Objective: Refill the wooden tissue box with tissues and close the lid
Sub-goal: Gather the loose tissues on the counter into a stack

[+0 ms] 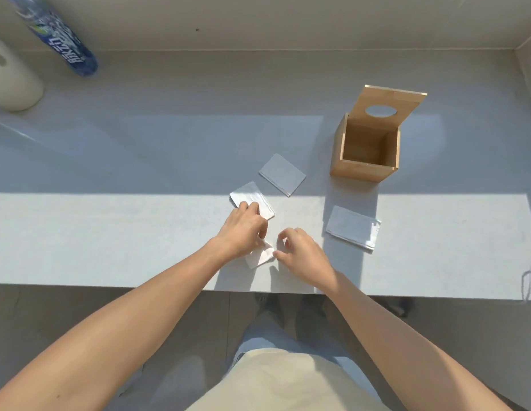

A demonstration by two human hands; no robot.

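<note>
The wooden tissue box (362, 169) stands at the right of the white table, empty inside, its lid (390, 99) with an oval hole tilted up and back. Three folded white tissues lie flat: one (282, 174) in shadow left of the box, one (252, 198) just beyond my left hand, one (353, 227) to the right. A fourth tissue (259, 257) lies near the front edge. My left hand (243, 229) pinches its upper corner. My right hand (302, 252) touches its right edge with curled fingers.
A blue-labelled plastic bottle (59, 40) stands at the back left, beside a white paper roll (12, 81). The table's front edge (110, 284) runs just below my hands. A wall borders the back, and a thin wire object (529, 280) sits at the right edge.
</note>
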